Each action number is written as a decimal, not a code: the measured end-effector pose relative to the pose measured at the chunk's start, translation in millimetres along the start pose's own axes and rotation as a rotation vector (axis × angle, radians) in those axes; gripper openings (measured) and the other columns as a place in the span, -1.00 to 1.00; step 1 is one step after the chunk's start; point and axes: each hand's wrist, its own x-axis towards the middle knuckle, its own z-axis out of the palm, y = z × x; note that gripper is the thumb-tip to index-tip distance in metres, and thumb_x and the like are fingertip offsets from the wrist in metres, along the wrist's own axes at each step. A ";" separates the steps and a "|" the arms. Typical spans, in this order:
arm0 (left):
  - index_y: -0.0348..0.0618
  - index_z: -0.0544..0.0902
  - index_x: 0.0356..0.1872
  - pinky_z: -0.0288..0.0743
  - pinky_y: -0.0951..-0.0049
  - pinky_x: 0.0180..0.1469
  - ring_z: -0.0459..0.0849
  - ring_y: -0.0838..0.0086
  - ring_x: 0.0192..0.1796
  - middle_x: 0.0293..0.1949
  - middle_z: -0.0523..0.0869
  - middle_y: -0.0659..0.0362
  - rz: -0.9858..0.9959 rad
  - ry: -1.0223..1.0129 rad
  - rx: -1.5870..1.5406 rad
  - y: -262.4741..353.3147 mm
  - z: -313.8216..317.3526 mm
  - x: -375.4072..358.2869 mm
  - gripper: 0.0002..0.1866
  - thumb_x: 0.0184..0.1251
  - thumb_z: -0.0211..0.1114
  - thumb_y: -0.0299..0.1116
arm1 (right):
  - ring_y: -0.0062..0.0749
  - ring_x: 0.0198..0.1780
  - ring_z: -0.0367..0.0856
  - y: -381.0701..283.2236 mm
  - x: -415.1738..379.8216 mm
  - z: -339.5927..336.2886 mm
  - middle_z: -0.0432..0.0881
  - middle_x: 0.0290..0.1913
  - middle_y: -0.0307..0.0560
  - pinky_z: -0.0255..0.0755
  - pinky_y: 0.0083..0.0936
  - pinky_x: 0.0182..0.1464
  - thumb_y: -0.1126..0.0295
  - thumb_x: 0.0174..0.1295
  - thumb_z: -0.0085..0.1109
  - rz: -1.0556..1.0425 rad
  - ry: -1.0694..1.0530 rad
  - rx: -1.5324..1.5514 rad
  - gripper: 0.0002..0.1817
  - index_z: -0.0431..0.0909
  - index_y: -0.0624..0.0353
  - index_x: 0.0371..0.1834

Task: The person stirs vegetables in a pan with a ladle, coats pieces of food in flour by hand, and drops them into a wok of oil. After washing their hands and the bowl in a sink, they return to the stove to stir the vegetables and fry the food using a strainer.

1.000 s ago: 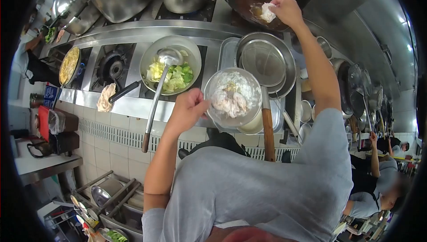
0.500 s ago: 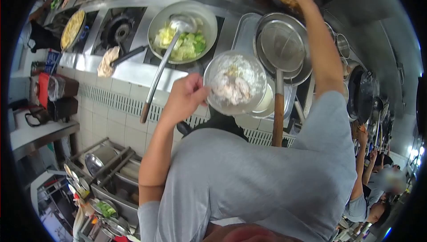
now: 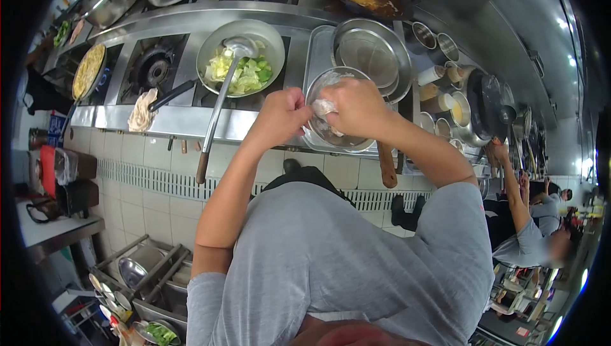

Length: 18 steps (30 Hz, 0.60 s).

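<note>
My left hand (image 3: 278,119) grips the rim of a round bowl (image 3: 321,131) between thumb and fingers, holding it in front of the stove. My right hand (image 3: 354,103) is inside the bowl, its fingers closed on a white flour-coated piece of food (image 3: 325,107). What kind of food it is cannot be made out, and my right hand covers much of the bowl. Just behind the bowl, a mesh strainer (image 3: 369,53) rests in a metal basin, its wooden handle (image 3: 386,166) pointing toward me.
Left of the bowl, a pan (image 3: 272,39) holds chopped greens and a long-handled ladle (image 3: 221,101). A dark wok (image 3: 388,6) with frying food stands at the back. Seasoning containers (image 3: 439,104) line the right. A cloth (image 3: 141,112) wraps near a pan handle. Another person (image 3: 525,238) is at right.
My right hand has come back from over the dark wok down into the bowl and closed on a floured piece. My left hand still holds the bowl. The view has shifted.
</note>
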 end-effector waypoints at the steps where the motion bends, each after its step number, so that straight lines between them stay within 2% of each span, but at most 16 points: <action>1: -0.27 0.47 -0.45 0.60 0.49 -0.49 0.63 0.58 -0.48 -0.50 0.56 0.23 0.004 -0.013 -0.022 1.1 2.0 1.6 -0.78 0.34 0.29 -0.41 | -0.02 -0.28 0.70 4.4 -6.9 -2.1 0.73 -0.32 0.09 0.57 -0.13 -0.23 0.25 -0.07 0.37 0.007 0.085 0.045 -0.67 0.72 0.08 -0.20; 2: -0.27 0.47 -0.45 0.60 0.49 -0.49 0.63 0.57 -0.48 -0.50 0.57 0.22 0.006 -0.017 -0.012 3.7 2.8 2.0 -0.78 0.34 0.29 -0.41 | -0.06 -0.31 0.70 8.5 -13.2 -4.9 0.73 -0.33 0.08 0.56 -0.16 -0.25 0.26 -0.07 0.39 0.012 0.169 0.091 -0.67 0.73 0.08 -0.19; 5: -0.27 0.48 -0.44 0.61 0.50 -0.48 0.65 0.54 -0.47 -0.49 0.58 0.20 0.005 -0.020 -0.007 11.5 7.0 2.6 -0.79 0.33 0.29 -0.42 | -0.39 -0.43 0.66 14.2 -28.0 -33.5 0.76 -0.34 -0.04 0.53 -0.39 -0.34 0.37 -0.03 0.45 0.177 0.207 0.346 -0.70 0.74 0.14 -0.17; 8: -0.27 0.49 -0.44 0.62 0.49 -0.46 0.66 0.52 -0.47 -0.49 0.60 0.19 -0.005 -0.017 -0.039 11.5 11.0 9.7 -0.80 0.33 0.29 -0.42 | -0.52 -0.35 0.73 23.9 -33.0 -60.9 0.77 -0.35 -0.05 0.58 -0.52 -0.30 0.44 0.04 0.47 0.327 0.188 0.756 -0.73 0.71 0.32 -0.19; 9: -0.27 0.49 -0.44 0.63 0.49 -0.46 0.66 0.52 -0.47 -0.49 0.61 0.18 -0.004 -0.016 -0.049 15.5 11.7 12.4 -0.80 0.33 0.29 -0.42 | -0.69 -0.35 0.68 31.3 -31.5 -67.0 0.76 -0.35 -0.13 0.55 -0.69 -0.29 0.57 0.06 0.45 0.334 0.207 0.797 -0.76 0.71 0.36 -0.19; 12: -0.30 0.49 -0.44 0.65 0.47 -0.45 0.70 0.49 -0.47 -0.49 0.63 0.14 0.014 -0.001 -0.046 20.3 13.7 24.9 -0.79 0.33 0.28 -0.42 | -0.62 -0.33 0.71 63.6 -26.2 -72.6 0.77 -0.32 -0.07 0.59 -0.65 -0.25 0.55 0.06 0.45 0.253 0.314 0.995 -0.74 0.71 0.38 -0.16; 14: -0.36 0.49 -0.48 0.68 0.44 -0.46 0.76 0.43 -0.45 -0.51 0.66 0.07 0.023 0.008 -0.036 22.1 15.1 33.2 -0.76 0.31 0.28 -0.41 | -0.54 -0.30 0.74 78.7 -20.6 -85.8 0.78 -0.29 -0.01 0.61 -0.62 -0.22 0.57 0.08 0.45 0.253 0.360 1.037 -0.73 0.70 0.43 -0.14; 18: -0.35 0.48 -0.47 0.65 0.44 -0.47 0.75 0.44 -0.47 -0.51 0.65 0.08 0.007 0.020 -0.024 21.6 17.6 37.4 -0.75 0.30 0.30 -0.41 | -0.48 -0.27 0.76 135.3 2.1 -103.5 0.79 -0.24 0.02 0.62 -0.59 -0.14 0.56 0.10 0.45 0.197 0.482 1.088 -0.68 0.67 0.44 -0.07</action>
